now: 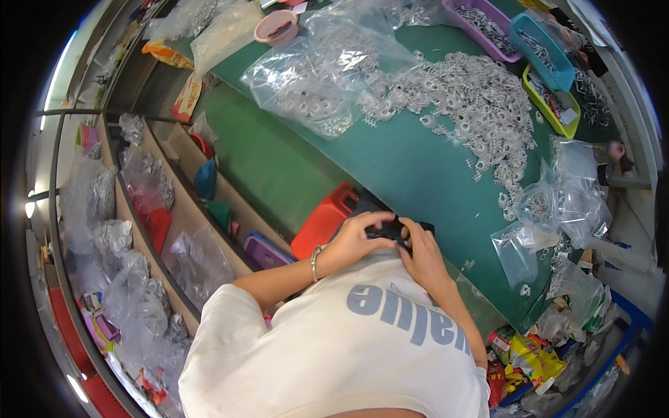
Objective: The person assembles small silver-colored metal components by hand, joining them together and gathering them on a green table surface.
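My left hand (pixel 354 240), with a bracelet on its wrist, and my right hand (pixel 421 255) meet in front of my white shirt, at the near edge of the green table (pixel 390 160). Both close on a small black object (pixel 390 230) held between the fingertips; most of it is hidden by the fingers. A red plastic box (pixel 323 220) sits just left of my left hand. A wide heap of small silver metal parts (pixel 474 104) is spread on the table beyond my hands.
Clear bags of metal parts (pixel 320 76) lie at the table's far side, more bags (pixel 557 202) to the right. Purple (pixel 481 24), blue (pixel 543 45) and yellow-green (pixel 554 104) trays hold parts. A pink bowl (pixel 277 29) stands far back. Shelves (pixel 139 230) with bags run along the left.
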`<action>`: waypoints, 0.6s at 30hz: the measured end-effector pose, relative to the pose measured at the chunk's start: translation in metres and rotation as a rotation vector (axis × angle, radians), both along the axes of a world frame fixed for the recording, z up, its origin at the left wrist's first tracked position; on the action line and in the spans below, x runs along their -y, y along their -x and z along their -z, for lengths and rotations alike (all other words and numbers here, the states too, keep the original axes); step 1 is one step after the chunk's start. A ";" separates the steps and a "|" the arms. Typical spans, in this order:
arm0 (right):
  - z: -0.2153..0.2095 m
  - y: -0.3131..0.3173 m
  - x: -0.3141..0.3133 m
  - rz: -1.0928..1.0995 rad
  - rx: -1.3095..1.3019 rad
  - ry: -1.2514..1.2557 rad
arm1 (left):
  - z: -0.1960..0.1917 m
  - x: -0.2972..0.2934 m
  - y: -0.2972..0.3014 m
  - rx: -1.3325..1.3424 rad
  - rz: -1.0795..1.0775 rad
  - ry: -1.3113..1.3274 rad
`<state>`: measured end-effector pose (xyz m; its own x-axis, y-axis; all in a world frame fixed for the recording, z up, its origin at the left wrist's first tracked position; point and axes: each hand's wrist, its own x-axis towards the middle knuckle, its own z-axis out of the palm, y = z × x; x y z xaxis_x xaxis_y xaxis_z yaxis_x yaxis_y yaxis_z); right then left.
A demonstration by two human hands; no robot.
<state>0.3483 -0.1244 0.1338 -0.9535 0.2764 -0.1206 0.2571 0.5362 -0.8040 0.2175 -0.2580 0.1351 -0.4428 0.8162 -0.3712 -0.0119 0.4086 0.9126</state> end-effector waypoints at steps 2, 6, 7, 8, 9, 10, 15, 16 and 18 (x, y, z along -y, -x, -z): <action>-0.005 -0.022 -0.010 0.018 0.124 -0.038 | -0.007 0.009 0.002 -0.114 0.005 -0.029; 0.000 -0.088 0.002 0.265 0.210 -0.181 | -0.024 0.025 0.008 -0.276 0.029 -0.127; -0.005 -0.101 0.009 0.359 0.247 -0.222 | -0.027 0.030 0.009 -0.289 0.027 -0.129; 0.006 -0.123 0.018 0.431 0.274 -0.224 | -0.027 0.037 0.010 -0.326 0.041 -0.151; 0.020 -0.144 0.026 0.500 0.293 -0.229 | -0.022 0.047 0.008 -0.369 0.050 -0.176; 0.018 -0.151 0.032 0.564 0.365 -0.290 | -0.016 0.059 0.007 -0.414 0.059 -0.170; 0.044 -0.182 0.043 0.371 0.656 -0.169 | -0.001 0.089 0.005 -0.402 0.052 -0.086; 0.049 -0.181 0.039 0.304 0.507 -0.240 | 0.005 0.095 0.007 -0.341 0.065 -0.085; 0.053 -0.176 0.031 0.177 0.326 -0.302 | 0.016 0.107 0.015 -0.222 0.094 -0.085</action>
